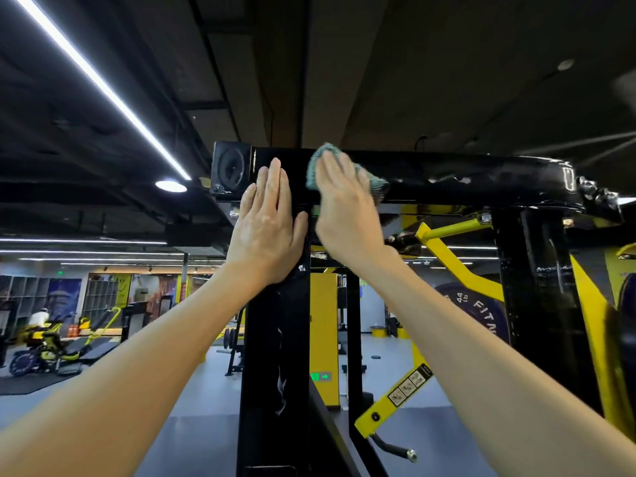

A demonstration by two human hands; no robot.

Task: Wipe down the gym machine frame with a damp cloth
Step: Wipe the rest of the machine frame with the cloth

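A black gym machine frame fills the middle of the head view: an upright post (275, 339) and a glossy top crossbeam (464, 173) running to the right. My left hand (266, 225) lies flat with straight fingers against the top of the post. My right hand (347, 204) presses a teal cloth (318, 160) against the crossbeam just right of the post, fingers straight. Most of the cloth is hidden under the hand. Wet streaks shine on the beam to the right.
Yellow lever arms (454, 256) and a second black upright (537, 304) stand to the right. A yellow handle bar (385, 414) juts out low right. Other machines (48, 342) and grey floor lie far left. The ceiling is close above the beam.
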